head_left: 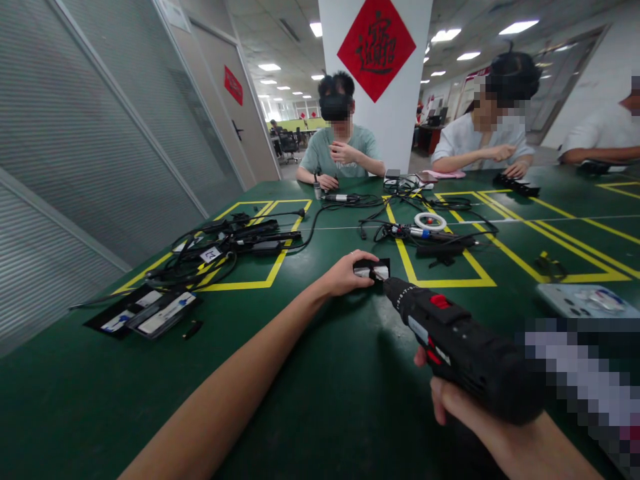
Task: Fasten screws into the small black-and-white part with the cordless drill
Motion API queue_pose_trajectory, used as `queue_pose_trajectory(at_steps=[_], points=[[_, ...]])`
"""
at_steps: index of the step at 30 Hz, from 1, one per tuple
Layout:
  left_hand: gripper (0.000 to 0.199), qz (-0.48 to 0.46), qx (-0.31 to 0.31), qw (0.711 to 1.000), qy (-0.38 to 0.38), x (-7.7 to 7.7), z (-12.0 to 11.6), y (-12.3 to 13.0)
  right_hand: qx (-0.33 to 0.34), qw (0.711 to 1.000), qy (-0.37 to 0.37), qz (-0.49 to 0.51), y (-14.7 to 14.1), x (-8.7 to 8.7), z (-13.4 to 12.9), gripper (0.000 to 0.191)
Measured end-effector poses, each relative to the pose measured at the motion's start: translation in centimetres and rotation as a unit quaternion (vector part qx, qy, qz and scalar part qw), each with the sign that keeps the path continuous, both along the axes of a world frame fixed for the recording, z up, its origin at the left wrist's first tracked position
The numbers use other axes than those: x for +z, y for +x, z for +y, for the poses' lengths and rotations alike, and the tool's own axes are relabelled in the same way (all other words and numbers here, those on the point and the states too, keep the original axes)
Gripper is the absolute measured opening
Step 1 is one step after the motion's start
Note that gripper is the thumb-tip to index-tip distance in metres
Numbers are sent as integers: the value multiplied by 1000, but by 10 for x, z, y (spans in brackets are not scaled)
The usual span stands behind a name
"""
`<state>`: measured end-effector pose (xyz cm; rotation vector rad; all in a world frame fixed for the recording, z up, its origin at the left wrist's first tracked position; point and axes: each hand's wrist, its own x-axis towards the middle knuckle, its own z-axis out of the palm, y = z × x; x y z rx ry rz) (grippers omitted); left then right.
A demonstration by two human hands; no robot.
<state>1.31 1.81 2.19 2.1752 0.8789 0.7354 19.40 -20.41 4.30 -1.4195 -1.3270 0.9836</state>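
Green bench with yellow tape lines; black-and-red cordless power screwdriver, right hand fingers clenched on grip, long axis pointing forward-left at small black-and-white flat part, pinned under left hand fingers, the nearer hand.

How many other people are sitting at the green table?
3. One person sits across at the middle by the white pillar, a second person to the right, a third cut by the right edge. More may be hidden.
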Motion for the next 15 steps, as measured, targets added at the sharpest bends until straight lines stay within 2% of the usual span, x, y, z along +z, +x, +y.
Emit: queue_pose_trajectory(at_steps=[2,5,9,12,15], points=[[58,-17,3,999,-28,-1,1,0,-7,999,-24,33,2,7,-2,54],[64,-25,13,998,-63,-3,3,0,-9,999,-45,-5,3,15,-5,44],[64,-29,27,995,-95,-5,4,1,24,998,-60,-19,4,9,-9,33],[63,-41,41,991,-117,-9,3,2,13,997,-75,-11,4,0,-11,42],[60,-53,48,988,-139,-12,2,2,-3,996,-86,-19,3,3,-12,47]])
